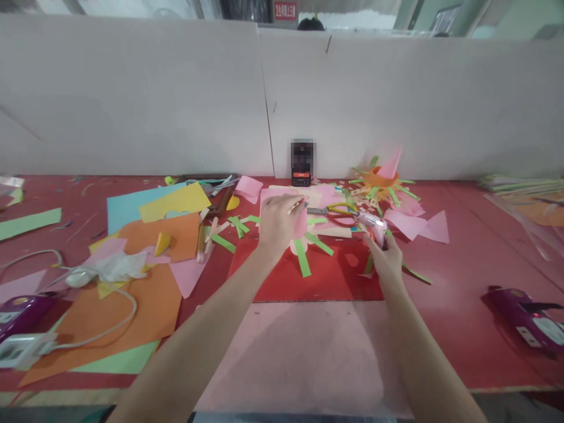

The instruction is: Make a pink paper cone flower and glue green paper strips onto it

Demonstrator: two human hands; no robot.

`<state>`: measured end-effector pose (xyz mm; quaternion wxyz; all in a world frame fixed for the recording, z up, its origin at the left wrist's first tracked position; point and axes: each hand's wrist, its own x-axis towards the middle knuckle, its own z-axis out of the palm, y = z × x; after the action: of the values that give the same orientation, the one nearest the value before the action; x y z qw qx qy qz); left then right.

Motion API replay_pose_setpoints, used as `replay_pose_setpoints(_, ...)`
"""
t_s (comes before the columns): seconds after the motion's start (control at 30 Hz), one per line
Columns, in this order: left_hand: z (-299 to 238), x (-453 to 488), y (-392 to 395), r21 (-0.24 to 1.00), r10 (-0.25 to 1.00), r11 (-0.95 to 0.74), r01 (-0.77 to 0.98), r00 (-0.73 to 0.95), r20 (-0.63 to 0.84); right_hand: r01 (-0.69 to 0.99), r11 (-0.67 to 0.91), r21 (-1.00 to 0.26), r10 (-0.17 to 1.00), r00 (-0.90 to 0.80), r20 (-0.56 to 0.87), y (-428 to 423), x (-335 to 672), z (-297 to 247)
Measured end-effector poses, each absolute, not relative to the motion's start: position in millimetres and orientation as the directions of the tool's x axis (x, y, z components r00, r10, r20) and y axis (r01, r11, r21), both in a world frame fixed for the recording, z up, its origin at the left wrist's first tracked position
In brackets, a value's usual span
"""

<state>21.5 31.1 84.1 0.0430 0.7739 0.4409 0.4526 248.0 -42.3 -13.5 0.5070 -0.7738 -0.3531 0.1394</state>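
Observation:
My left hand [277, 222] is closed on a small pink paper piece [301, 223], holding it over a cream disc with green paper strips [302, 258] fanned out from it. That piece lies on a red paper sheet [326, 276]. My right hand [386, 258] grips a small pink and white glue gun [373, 224], its tip pointing left towards the pink piece. Yellow-handled scissors [337, 209] lie just behind, between the two hands.
A finished orange and pink paper flower [382, 179] stands at the back right beside a phone [302, 163] leaning on the white partition. Coloured paper sheets [154, 235], a cable and purple devices [524, 311] lie left and right. A large pink sheet [299, 352] covers the near edge.

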Motion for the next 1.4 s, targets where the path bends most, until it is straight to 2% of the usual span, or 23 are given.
replay_pose_setpoints(0.13,76,20,32,0.444,0.709,-0.622,0.645,0.225,0.668,0.330,-0.290,-0.898,0.682,0.729,0.048,-42,246,-10)
replay_pose_setpoints(0.27,76,20,31,0.407,0.676,-0.640,0.652,0.224,0.702,0.334,-0.287,-0.898,0.680,0.731,0.055,-42,245,-8)
replay_pose_setpoints(0.5,66,20,29,0.498,0.767,-0.582,0.643,0.228,0.600,0.332,-0.285,-0.899,0.680,0.731,0.055,-41,245,-11)
replay_pose_setpoints(0.7,47,6,20,0.538,0.783,-0.538,0.649,0.148,0.604,0.440,-0.273,-0.856,0.737,0.667,0.107,-42,243,-14)
replay_pose_setpoints(0.87,13,-10,2,0.549,0.838,-0.494,0.674,0.203,0.506,0.475,-0.269,-0.838,0.763,0.636,0.115,-43,235,-15)
replay_pose_setpoints(1.03,-3,-16,-7,0.603,0.853,-0.480,0.637,0.179,0.491,0.529,-0.269,-0.805,0.815,0.570,0.102,-47,220,-13)
replay_pose_setpoints(1.23,0,-13,-7,0.615,0.879,-0.475,0.629,0.302,0.370,0.671,-0.249,-0.699,0.856,0.490,0.166,-49,212,-18)
replay_pose_setpoints(1.4,0,-11,-12,0.555,0.880,-0.470,0.686,0.407,0.244,0.703,-0.273,-0.656,0.864,0.479,0.154,-50,215,-18)
